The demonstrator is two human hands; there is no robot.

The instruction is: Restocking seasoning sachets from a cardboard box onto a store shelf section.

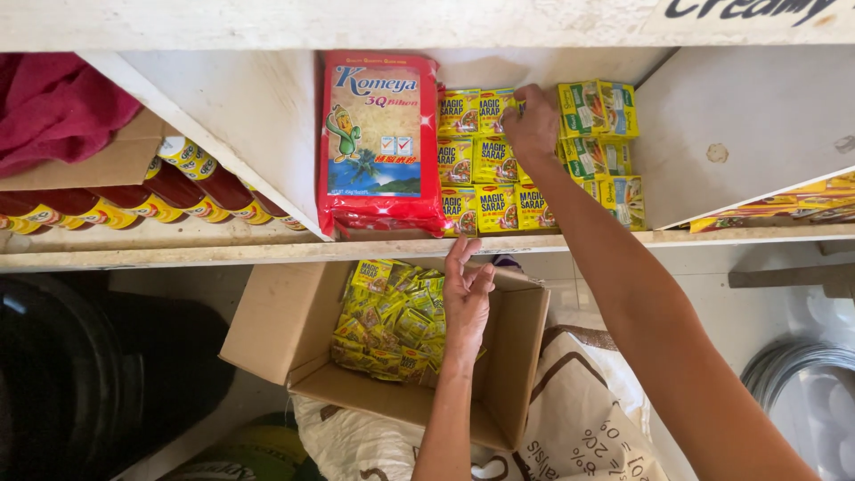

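While the right hand presses on the far rows of yellow seasoning sachets stacked in the middle shelf compartment, its fingers curl over the top packets; whether it pinches one or only pushes them flat, I cannot tell. The left hand hovers lower and nearer, fingers loosely spread and holding nothing, just above the loose sachets heaped in the open cardboard box. By the look of it, the step in hand is squaring up the shelved rows, and the next move calls for a fresh handful from the box. Room is tight: the red noodle pack stands touching the sachets on the left, green-and-yellow cube packets close them in on the right, and the slanted white divider lies beyond. The shelf's front edge runs between box and rows, so anything lifted must clear it.
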